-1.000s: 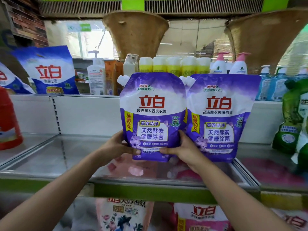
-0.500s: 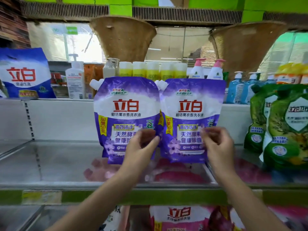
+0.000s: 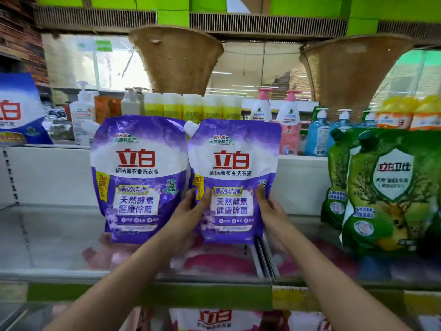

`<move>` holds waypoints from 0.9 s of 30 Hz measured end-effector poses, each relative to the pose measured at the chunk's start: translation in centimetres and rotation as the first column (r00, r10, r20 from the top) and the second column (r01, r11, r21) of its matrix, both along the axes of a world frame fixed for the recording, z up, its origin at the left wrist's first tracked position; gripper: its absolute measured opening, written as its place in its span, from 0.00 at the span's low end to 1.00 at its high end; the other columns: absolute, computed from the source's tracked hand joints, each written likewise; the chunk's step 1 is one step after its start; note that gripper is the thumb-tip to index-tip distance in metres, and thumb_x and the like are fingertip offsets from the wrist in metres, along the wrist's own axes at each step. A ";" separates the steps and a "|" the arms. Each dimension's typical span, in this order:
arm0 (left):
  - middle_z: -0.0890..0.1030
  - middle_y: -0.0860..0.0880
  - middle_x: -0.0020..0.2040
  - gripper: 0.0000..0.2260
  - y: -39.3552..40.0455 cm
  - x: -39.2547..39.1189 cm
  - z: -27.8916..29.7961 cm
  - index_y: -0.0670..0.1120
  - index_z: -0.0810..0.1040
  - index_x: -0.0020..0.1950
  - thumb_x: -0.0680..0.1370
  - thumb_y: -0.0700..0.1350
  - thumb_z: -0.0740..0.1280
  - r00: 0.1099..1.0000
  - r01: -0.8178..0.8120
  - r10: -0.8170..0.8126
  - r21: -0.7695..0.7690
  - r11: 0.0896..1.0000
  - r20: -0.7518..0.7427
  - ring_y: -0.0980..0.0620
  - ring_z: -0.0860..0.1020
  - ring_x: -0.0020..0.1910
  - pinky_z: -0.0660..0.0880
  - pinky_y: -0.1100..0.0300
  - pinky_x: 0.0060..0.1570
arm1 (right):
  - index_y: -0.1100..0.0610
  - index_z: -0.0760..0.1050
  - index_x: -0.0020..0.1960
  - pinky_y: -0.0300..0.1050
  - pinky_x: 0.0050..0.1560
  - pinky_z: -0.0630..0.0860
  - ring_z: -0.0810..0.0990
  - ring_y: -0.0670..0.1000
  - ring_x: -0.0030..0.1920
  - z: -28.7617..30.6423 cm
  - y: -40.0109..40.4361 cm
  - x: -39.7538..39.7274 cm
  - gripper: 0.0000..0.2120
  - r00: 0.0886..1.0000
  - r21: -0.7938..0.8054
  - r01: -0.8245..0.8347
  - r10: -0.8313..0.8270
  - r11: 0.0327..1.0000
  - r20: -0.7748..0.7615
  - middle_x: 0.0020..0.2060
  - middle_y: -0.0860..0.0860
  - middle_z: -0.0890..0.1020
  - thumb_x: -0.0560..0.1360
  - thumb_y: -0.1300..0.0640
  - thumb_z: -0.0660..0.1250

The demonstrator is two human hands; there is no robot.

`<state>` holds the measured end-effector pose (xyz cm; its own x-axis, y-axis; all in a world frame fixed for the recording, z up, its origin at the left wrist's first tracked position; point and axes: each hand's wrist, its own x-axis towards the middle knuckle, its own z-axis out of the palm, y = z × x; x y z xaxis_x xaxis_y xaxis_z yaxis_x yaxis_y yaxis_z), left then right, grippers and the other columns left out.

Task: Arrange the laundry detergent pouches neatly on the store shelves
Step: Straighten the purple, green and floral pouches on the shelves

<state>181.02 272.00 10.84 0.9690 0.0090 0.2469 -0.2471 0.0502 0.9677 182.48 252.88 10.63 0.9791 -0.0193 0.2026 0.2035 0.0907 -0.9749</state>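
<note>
Two purple and white detergent pouches stand upright side by side on the glass shelf (image 3: 59, 237). The left pouch (image 3: 138, 173) stands free, with no hand on it. The right pouch (image 3: 232, 173) is gripped at its lower part by both hands: my left hand (image 3: 191, 211) holds its left edge with the thumb on the front, and my right hand (image 3: 268, 209) holds its right edge. The two pouches touch or nearly touch at their inner edges.
Green detergent pouches (image 3: 391, 187) stand at the right end of the same shelf. Behind the white back panel are pump bottles (image 3: 290, 123) and yellow-capped bottles (image 3: 191, 106). A blue bag (image 3: 19, 111) sits upper left. Pink pouches (image 3: 214, 318) lie on the shelf below.
My hands left the left pouch, which now stands alone, and moved right. Both hands have closed on the right pouch. The view has shifted right and nearer.
</note>
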 end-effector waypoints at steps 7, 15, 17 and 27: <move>0.82 0.37 0.45 0.19 0.0 -1.7 0.6 0.42 0.77 0.54 0.74 0.56 0.68 1.000 0.011 -0.012 -0.050 0.999 -0.013 0.47 0.81 0.33 0.80 0.47 0.35 | 0.55 0.79 0.54 0.58 0.57 0.79 0.85 0.56 0.50 0.4 0.3 -1.6 0.18 1.000 0.088 -0.009 0.010 0.996 -0.007 0.49 0.55 0.86 0.77 0.42 0.62; 0.84 0.41 0.53 0.17 0.8 -5.9 0.0 0.47 0.77 0.56 0.73 0.56 0.69 0.995 0.095 -0.095 -0.066 0.993 0.004 0.35 0.82 0.51 0.74 0.30 0.53 | 0.54 0.77 0.51 0.49 0.46 0.82 0.86 0.52 0.42 0.3 -0.5 -6.0 0.13 0.998 0.093 -0.068 0.067 0.993 0.017 0.42 0.51 0.87 0.77 0.45 0.63; 0.84 0.45 0.55 0.17 0.8 -6.8 0.0 0.48 0.77 0.57 0.73 0.55 0.68 0.993 0.118 -0.117 -0.061 0.991 0.018 0.43 0.82 0.55 0.75 0.37 0.59 | 0.53 0.77 0.51 0.50 0.47 0.82 0.86 0.51 0.42 0.2 -0.5 -6.8 0.12 0.997 0.108 -0.071 0.069 0.992 0.024 0.42 0.50 0.87 0.77 0.46 0.62; 0.83 0.52 0.50 0.15 2.9 -8.6 0.5 0.53 0.77 0.53 0.73 0.60 0.64 0.996 -0.066 0.064 0.035 0.997 0.068 0.54 0.81 0.51 0.77 0.52 0.59 | 0.53 0.70 0.57 0.46 0.48 0.80 0.82 0.44 0.44 0.3 0.2 -10.7 0.23 0.924 0.074 0.297 -0.306 0.952 0.228 0.52 0.49 0.80 0.68 0.43 0.70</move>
<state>172.46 274.92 11.31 0.9480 0.0607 0.3125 -0.3128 -0.0041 0.9498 171.80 253.06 10.90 0.8507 -0.3182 0.4185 0.4486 0.0244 -0.8934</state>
